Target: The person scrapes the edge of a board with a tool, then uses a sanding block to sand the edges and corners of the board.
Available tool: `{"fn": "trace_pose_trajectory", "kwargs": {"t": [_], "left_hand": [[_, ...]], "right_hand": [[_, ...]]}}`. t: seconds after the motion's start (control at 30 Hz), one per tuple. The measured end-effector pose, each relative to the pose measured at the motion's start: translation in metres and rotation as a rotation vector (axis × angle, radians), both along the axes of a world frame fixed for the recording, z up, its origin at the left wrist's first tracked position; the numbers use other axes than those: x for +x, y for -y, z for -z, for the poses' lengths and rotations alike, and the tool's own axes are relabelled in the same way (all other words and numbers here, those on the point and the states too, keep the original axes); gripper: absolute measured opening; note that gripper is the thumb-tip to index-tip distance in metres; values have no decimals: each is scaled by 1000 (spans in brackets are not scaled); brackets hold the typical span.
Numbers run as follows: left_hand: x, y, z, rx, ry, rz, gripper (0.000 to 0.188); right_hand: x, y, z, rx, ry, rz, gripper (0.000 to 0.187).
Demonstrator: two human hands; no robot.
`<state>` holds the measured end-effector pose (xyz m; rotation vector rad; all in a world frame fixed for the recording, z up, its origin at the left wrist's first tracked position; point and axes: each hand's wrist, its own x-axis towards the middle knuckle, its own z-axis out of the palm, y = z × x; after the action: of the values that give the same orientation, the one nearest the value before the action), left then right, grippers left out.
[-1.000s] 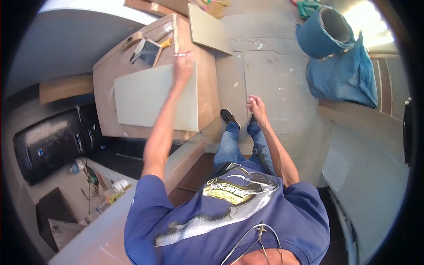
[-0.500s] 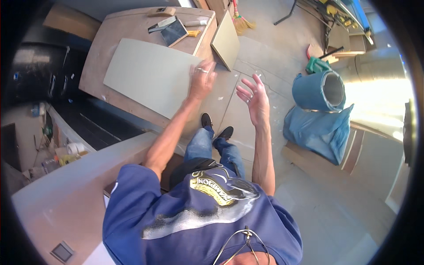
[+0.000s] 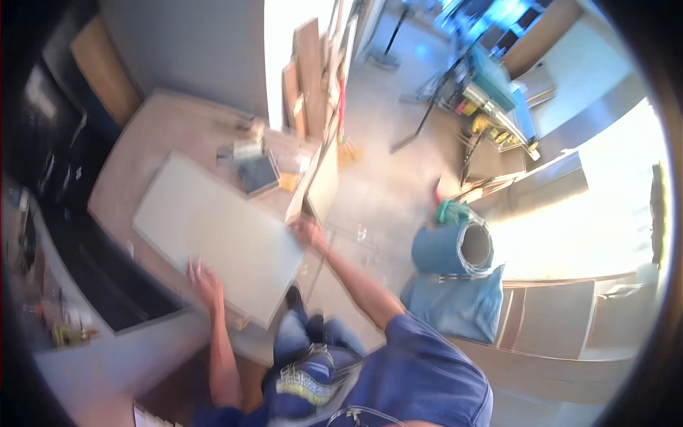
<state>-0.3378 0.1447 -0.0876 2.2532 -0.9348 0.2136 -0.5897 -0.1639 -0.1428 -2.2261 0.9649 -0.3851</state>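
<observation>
A pale rectangular board [image 3: 213, 228] lies flat on a brown worktable [image 3: 121, 171] in front of me. My left hand [image 3: 206, 286] rests at its near long edge, the fingers spread on the surface. At the board's far right corner, my right hand [image 3: 306, 232] has its fingers curled round the edge; motion blurs them. A second panel [image 3: 324, 183] leans upright against the table's right side, just beyond my right hand. Behind the board lie a dark flat block [image 3: 257, 173] and a small yellow piece [image 3: 287, 182], both smeared.
On the floor to the right, a blue roll [image 3: 445, 249] stands above a blue sheet or bag [image 3: 455, 302]. Wooden planks [image 3: 307, 78] lean against the far wall. Farther right is a tool stand [image 3: 491, 128]. A black glossy surface [image 3: 99, 249] lies left of the table.
My view has swung, tilting the scene. My left hand has moved off the board's right end to its near edge. My right hand, raised open in the air before, is now at the board's corner.
</observation>
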Motion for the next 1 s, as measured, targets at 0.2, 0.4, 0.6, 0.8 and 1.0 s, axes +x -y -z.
{"fn": "trace_pose_trajectory", "kwargs": {"t": [0.2,0.4,0.6,0.8,1.0], "left_hand": [[0,-18,-14,43,70,-118,37],[-4,-62,3,50,120,-150,45],[-56,19,-11,274,-1,-326,50],[-80,64,-18,293,20,-309,46],[-81,69,-14,227,54,-305,45]], "right_hand": [[1,-66,-59,411,199,193,37],[-25,-127,-37,468,118,161,37],[12,1,-85,-163,202,-239,34],[158,100,-122,-868,33,-493,86],[187,118,-128,-584,-329,-647,102]]}}
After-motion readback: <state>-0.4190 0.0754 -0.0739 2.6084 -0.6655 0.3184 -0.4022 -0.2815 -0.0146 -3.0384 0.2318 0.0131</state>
